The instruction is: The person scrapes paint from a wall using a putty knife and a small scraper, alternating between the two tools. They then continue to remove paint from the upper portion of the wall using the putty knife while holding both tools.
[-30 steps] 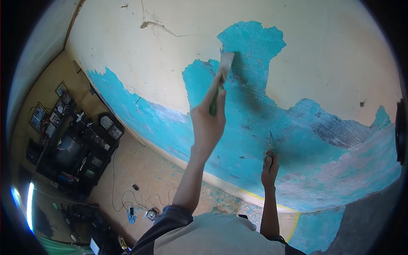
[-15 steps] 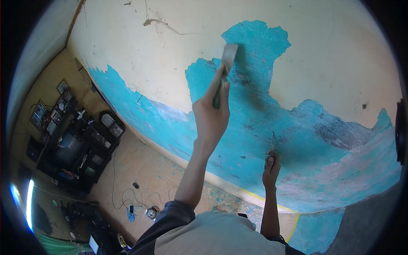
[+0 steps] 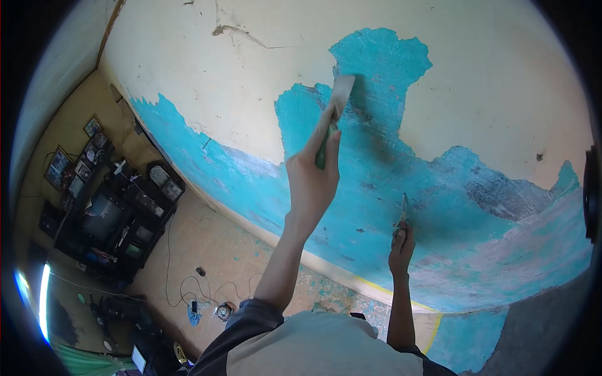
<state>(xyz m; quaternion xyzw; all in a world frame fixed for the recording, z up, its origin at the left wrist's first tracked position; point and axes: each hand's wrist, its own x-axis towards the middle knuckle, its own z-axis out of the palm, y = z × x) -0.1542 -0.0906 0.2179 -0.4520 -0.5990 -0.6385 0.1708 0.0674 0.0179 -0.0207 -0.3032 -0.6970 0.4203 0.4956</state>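
Observation:
My left hand [image 3: 312,178] is closed round the green handle of a paint scraper [image 3: 342,93], its flat metal blade pointing up the wall. That blade lies over the bared turquoise patch [image 3: 376,62], close to the ragged edge of the cream paint [image 3: 301,37]. Lower and to the right, my right hand [image 3: 401,248] grips a second scraper-like tool [image 3: 404,208], which looks narrow and pointed from this angle. Its tip stands upward in front of the turquoise wall, and the fingers hide most of its handle.
Paint flakes [image 3: 326,285] litter the floor along the wall's foot. Cables and a small round metal device [image 3: 224,311] lie on the floor to the left. A dark cabinet [image 3: 103,216] with a television and framed pictures stands beyond, with a motorbike [image 3: 119,319] nearer.
My left hand's scraper has slid a little down and right on the wall, away from the cream edge. My right hand has hardly moved, its tool still held up.

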